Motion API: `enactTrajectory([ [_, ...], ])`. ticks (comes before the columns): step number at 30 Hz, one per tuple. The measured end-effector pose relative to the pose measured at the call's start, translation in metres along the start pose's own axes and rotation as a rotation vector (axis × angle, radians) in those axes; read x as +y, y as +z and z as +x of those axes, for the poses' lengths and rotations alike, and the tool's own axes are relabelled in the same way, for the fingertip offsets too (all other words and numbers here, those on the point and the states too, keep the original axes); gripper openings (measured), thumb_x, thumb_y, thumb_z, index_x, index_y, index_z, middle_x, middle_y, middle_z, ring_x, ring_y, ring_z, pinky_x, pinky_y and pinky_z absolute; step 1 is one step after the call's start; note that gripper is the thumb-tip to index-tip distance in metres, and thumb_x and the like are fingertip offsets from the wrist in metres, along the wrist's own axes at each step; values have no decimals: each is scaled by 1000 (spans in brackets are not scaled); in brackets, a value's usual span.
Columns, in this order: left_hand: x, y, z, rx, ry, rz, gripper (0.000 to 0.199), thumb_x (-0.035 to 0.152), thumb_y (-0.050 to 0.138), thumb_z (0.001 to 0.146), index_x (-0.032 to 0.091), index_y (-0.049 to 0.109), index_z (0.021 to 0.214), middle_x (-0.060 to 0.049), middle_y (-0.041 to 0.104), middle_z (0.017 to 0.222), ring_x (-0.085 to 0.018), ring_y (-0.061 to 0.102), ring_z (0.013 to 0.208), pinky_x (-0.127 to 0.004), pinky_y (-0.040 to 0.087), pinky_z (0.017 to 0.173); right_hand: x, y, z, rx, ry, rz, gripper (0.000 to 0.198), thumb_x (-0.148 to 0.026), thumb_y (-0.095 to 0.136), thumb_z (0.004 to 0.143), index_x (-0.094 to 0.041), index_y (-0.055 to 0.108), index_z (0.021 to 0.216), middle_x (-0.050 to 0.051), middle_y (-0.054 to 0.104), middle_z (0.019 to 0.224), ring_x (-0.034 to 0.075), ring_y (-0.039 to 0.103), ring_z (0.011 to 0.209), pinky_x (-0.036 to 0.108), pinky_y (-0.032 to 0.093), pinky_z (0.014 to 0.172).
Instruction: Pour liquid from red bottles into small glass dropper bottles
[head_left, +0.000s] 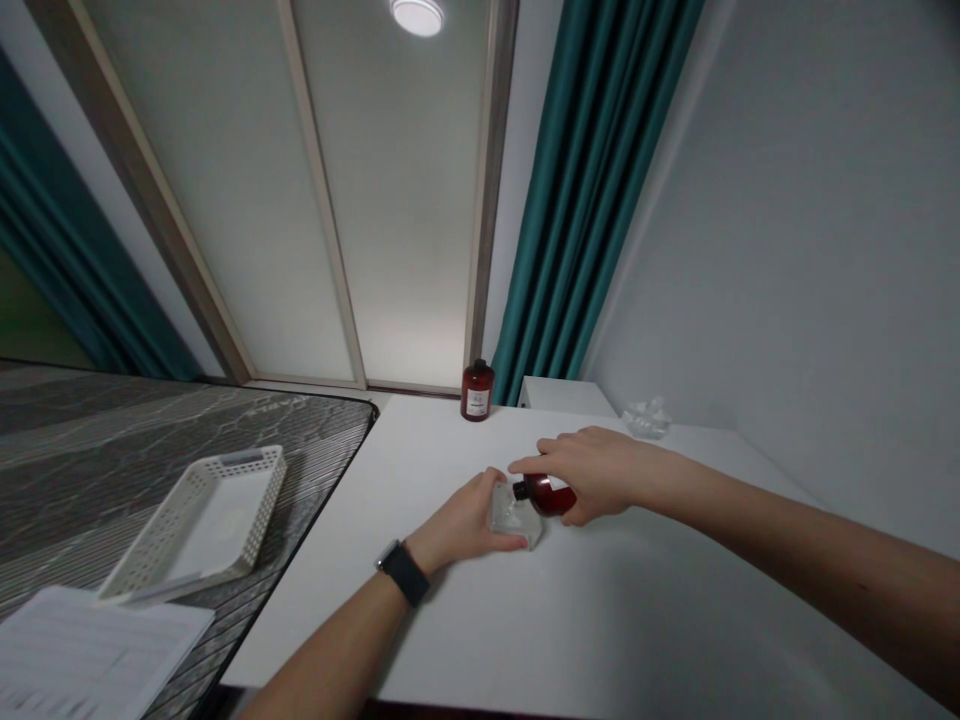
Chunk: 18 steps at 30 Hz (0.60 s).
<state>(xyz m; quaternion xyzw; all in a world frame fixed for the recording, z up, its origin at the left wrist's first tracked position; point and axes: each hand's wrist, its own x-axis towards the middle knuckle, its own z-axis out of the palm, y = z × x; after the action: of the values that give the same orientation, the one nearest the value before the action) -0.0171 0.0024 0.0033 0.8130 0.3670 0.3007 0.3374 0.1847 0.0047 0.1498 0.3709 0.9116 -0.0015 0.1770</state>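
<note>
One clear container (517,515) at lower centre is grasped by the left hand (466,522), seemingly for steadiness; the right hand (598,470) grips a dark-red bottle (550,496) tipped neck-first toward it.

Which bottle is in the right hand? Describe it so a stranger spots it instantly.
Find the white table, then the right hand over it. It grips a dark red, black-topped bottle; unlike the similar bottle upright near the far edge, this one is tipped sideways.

R hand (600,465), btl (551,497); L hand (465,522), clr contnr (514,518)
</note>
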Motion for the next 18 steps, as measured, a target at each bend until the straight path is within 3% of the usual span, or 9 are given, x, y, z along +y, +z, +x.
enactTrajectory([
  [18, 0, 0, 1, -20, -50, 44, 61, 39, 83, 67, 18, 46, 112, -7, 63, 102, -25, 62, 90, -34, 47, 79, 16, 44, -14, 192, 30, 192, 76, -36, 71, 77, -32, 41, 147, 8, 64, 111, 29, 63, 92, 38, 47, 75],
])
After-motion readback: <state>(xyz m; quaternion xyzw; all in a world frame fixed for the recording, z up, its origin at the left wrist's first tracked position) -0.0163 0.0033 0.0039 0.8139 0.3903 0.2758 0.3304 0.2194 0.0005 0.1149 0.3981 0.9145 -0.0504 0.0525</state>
